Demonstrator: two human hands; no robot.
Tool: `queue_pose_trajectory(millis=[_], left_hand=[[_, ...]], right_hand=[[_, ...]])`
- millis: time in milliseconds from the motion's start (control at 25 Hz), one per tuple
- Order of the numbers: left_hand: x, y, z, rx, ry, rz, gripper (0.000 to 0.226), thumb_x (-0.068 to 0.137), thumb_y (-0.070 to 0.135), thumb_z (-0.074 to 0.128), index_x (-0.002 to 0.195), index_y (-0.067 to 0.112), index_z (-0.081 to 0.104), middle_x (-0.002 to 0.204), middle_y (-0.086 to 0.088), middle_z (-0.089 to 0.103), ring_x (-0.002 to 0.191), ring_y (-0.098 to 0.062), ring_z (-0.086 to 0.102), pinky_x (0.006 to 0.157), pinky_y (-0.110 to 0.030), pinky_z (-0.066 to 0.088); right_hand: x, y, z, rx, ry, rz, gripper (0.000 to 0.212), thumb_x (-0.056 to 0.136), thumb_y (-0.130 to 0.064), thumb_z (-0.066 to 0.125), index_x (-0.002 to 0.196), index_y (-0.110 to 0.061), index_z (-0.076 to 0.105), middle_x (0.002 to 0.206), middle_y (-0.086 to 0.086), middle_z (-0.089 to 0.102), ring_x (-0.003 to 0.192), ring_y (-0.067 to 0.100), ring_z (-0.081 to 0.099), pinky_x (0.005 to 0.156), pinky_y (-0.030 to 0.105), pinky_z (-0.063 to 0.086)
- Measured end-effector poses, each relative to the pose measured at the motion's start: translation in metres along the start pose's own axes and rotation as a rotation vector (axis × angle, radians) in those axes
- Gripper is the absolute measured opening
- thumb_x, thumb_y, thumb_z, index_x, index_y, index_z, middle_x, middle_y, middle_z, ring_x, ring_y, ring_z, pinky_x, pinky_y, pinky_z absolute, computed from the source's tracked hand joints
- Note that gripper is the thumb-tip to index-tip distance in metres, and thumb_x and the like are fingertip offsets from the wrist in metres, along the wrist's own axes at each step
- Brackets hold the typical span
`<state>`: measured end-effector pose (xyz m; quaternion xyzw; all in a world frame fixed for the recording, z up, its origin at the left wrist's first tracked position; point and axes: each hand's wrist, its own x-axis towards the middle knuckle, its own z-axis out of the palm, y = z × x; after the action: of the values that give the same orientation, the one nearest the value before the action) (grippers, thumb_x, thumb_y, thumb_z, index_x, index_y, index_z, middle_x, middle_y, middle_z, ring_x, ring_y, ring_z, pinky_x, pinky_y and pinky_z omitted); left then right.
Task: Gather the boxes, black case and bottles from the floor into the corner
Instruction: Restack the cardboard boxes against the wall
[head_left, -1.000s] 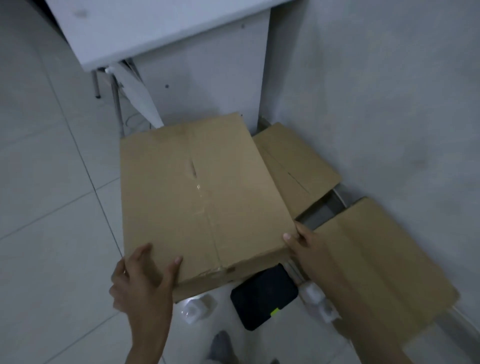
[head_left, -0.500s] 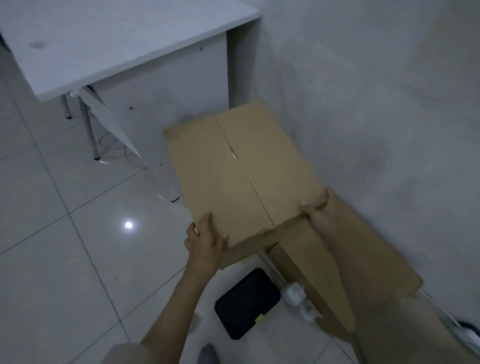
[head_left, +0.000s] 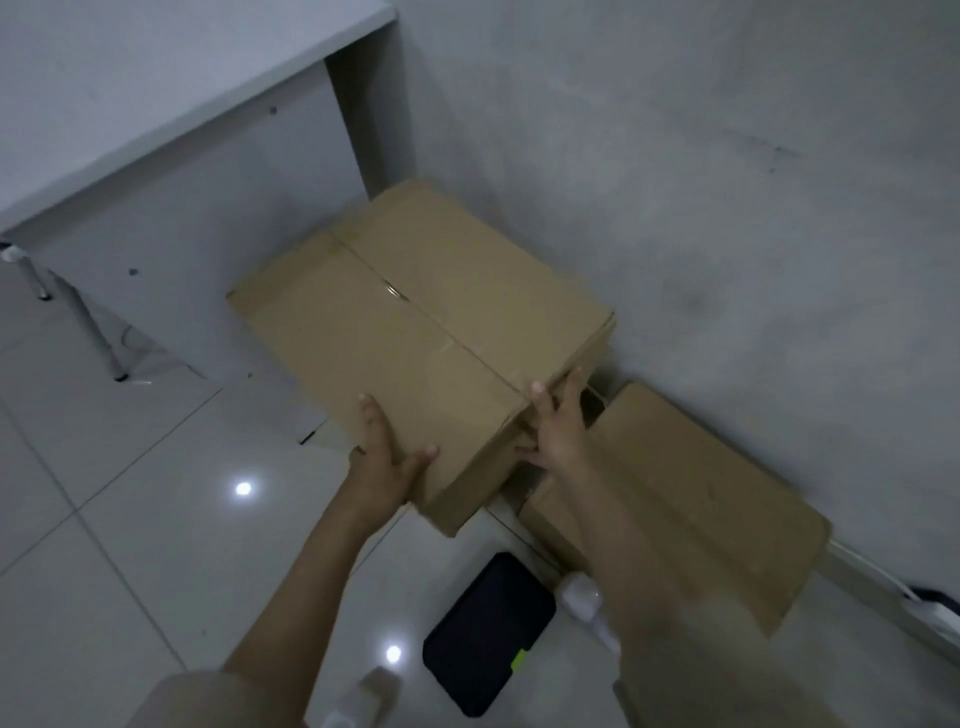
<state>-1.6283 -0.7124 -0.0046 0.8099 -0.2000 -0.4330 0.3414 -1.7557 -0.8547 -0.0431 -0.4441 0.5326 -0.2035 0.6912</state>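
A large brown cardboard box (head_left: 415, 332) lies in the corner between the desk panel and the wall. My left hand (head_left: 387, 457) grips its near left edge, and my right hand (head_left: 553, 426) holds its near right corner. A second, flatter cardboard box (head_left: 691, 499) rests along the wall just right of it, partly under my right arm. A black case (head_left: 488, 631) lies on the tiles below the boxes. One white bottle (head_left: 582, 597) lies beside the case, half hidden by my right arm. Another white bottle (head_left: 371, 693) shows at the bottom edge.
A white desk (head_left: 171, 78) with a side panel stands at the upper left, its metal leg (head_left: 93, 332) on the tiles. The grey wall (head_left: 727, 208) runs along the right. A white power strip (head_left: 930, 613) lies by the wall at the right edge.
Both hands have pushed the large box away from me, deeper into the corner against the wall and desk panel. It now covers the flat box seen there before.
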Motion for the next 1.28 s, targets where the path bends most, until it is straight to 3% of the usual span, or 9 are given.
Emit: queue_pose_trajectory(millis=[120, 280, 440, 600, 760, 920, 1080, 1200, 1280], left_hand=[[0.021, 0.019, 0.014, -0.145, -0.117, 0.134, 0.088, 0.094, 0.028, 0.047, 0.139, 0.037, -0.028, 0.154, -0.009, 0.015, 0.125, -0.025, 0.041, 0.096, -0.035, 0.045], [0.049, 0.017, 0.008, -0.314, -0.278, 0.286, 0.081, 0.093, 0.022, 0.05, 0.142, 0.044, -0.011, 0.154, 0.018, -0.002, 0.141, -0.015, 0.025, 0.114, -0.04, 0.032], [0.072, -0.022, -0.03, -0.461, -0.237, 0.312, 0.079, 0.085, 0.031, 0.059, 0.134, 0.063, 0.006, 0.147, -0.001, 0.037, 0.125, -0.018, 0.053, 0.105, -0.037, 0.043], [0.133, -0.067, -0.061, -0.612, -0.118, 0.107, 0.069, 0.085, 0.052, 0.049, 0.14, 0.053, 0.006, 0.142, -0.006, 0.045, 0.105, -0.02, 0.065, 0.09, -0.032, 0.048], [0.189, -0.111, -0.055, -0.575, -0.247, -0.203, 0.067, 0.085, 0.065, 0.033, 0.144, 0.042, 0.012, 0.154, -0.009, 0.025, 0.123, -0.036, 0.048, 0.091, -0.043, 0.046], [0.236, -0.133, -0.046, -0.583, -0.308, -0.277, 0.075, 0.078, 0.074, 0.03, 0.144, 0.045, 0.009, 0.157, -0.008, 0.017, 0.131, -0.038, 0.041, 0.097, -0.049, 0.044], [0.268, -0.133, -0.042, -0.657, -0.352, -0.267, 0.082, 0.077, 0.078, 0.024, 0.146, 0.038, 0.006, 0.157, -0.009, 0.015, 0.134, -0.041, 0.036, 0.103, -0.053, 0.036], [0.281, -0.131, -0.042, -0.845, -0.34, -0.273, 0.097, 0.074, 0.081, 0.027, 0.149, 0.025, 0.003, 0.157, -0.008, 0.015, 0.136, -0.041, 0.032, 0.109, -0.053, 0.029], [0.291, -0.121, -0.042, -0.837, -0.341, -0.235, 0.097, 0.074, 0.081, 0.026, 0.149, 0.023, 0.009, 0.156, -0.006, 0.018, 0.136, -0.04, 0.032, 0.109, -0.052, 0.03]], right_hand=[[0.039, -0.031, -0.007, -0.013, 0.121, -0.037, 0.054, 0.1, -0.034, 0.035, 0.149, -0.026, 0.016, 0.15, 0.005, 0.037, 0.133, 0.031, 0.04, 0.109, 0.053, 0.035], [0.038, -0.023, -0.007, 0.11, 0.163, -0.055, 0.045, 0.098, -0.039, 0.039, 0.137, -0.019, 0.041, 0.128, 0.002, 0.052, 0.119, 0.021, 0.05, 0.105, 0.041, 0.041], [0.004, 0.038, 0.03, 0.218, 0.198, 0.072, 0.042, 0.089, -0.063, 0.034, 0.124, -0.044, 0.047, 0.121, -0.022, 0.053, 0.124, 0.015, 0.044, 0.107, 0.04, 0.033], [0.003, 0.111, 0.063, 0.418, 0.294, 0.236, 0.066, 0.085, -0.071, 0.023, 0.142, -0.04, 0.031, 0.153, -0.006, 0.031, 0.14, 0.027, 0.031, 0.111, 0.054, 0.027], [0.03, 0.156, 0.1, 0.608, 0.32, 0.372, 0.084, 0.074, -0.081, 0.027, 0.147, -0.042, 0.01, 0.16, 0.0, 0.01, 0.143, 0.038, 0.021, 0.109, 0.059, 0.028], [0.072, 0.179, 0.12, 0.769, 0.381, 0.256, 0.109, 0.051, -0.087, 0.034, 0.147, -0.045, 0.003, 0.16, -0.006, 0.006, 0.142, 0.039, 0.021, 0.104, 0.064, 0.033], [0.089, 0.195, 0.129, 0.827, 0.456, 0.136, 0.087, 0.072, -0.079, 0.032, 0.146, -0.045, 0.003, 0.161, -0.005, 0.005, 0.143, 0.037, 0.022, 0.108, 0.058, 0.033], [0.098, 0.19, 0.137, 0.925, 0.501, 0.047, 0.093, 0.066, -0.08, 0.04, 0.145, -0.045, 0.008, 0.159, -0.002, 0.011, 0.144, 0.033, 0.021, 0.116, 0.048, 0.025], [0.105, 0.183, 0.144, 0.904, 0.515, 0.008, 0.081, 0.074, -0.074, 0.038, 0.144, -0.044, 0.012, 0.158, -0.002, 0.015, 0.143, 0.029, 0.023, 0.118, 0.046, 0.024]])
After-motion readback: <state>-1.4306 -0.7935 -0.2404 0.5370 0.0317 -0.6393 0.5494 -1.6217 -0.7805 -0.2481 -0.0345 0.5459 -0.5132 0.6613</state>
